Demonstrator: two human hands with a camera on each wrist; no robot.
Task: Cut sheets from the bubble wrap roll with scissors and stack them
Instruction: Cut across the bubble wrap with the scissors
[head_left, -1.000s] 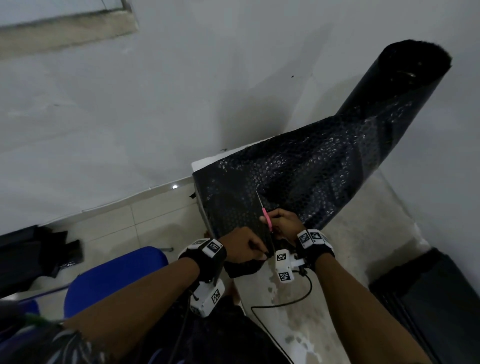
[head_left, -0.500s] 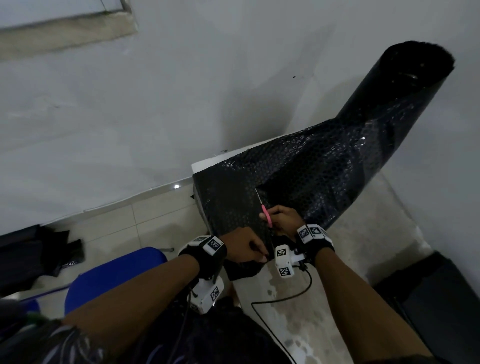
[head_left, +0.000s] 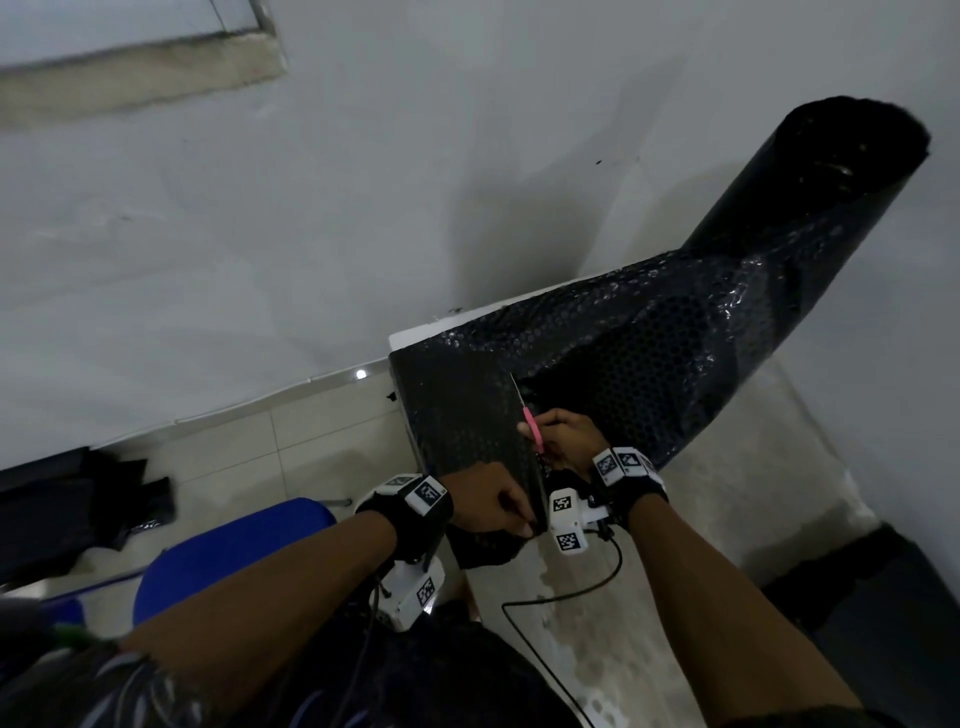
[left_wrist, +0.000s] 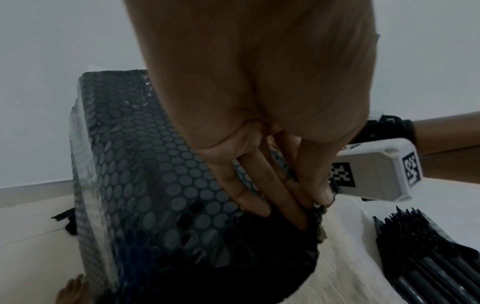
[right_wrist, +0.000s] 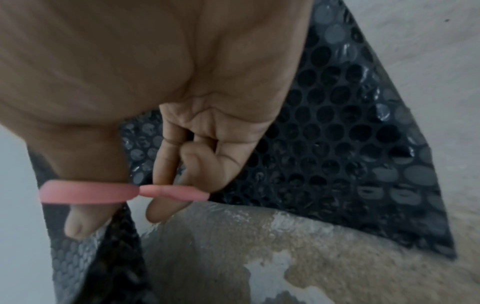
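Note:
A black bubble wrap roll (head_left: 810, 176) leans against the wall at the right, its unrolled sheet (head_left: 649, 364) spread across the worktop. My right hand (head_left: 566, 436) grips pink-handled scissors (head_left: 530, 421), thumb and fingers through the loops (right_wrist: 124, 191), blades pointing away along a cut in the wrap. The part-cut piece (head_left: 462, 426) hangs at the worktop's left end. My left hand (head_left: 488, 501) pinches its near edge, fingers (left_wrist: 259, 197) under the sheet (left_wrist: 145, 164) and thumb on top.
The stained worktop (head_left: 701, 519) runs to my right, with a black cable (head_left: 571, 592) across it. Black sheets (left_wrist: 426, 253) lie stacked near the front right. A blue chair (head_left: 228, 551) and dark scraps (head_left: 78, 504) sit on the tiled floor at left.
The scissors and my right hand have advanced a little farther away along the cut. The wrap has lifted and opened beside the blades. My left hand stays pinched on the near edge.

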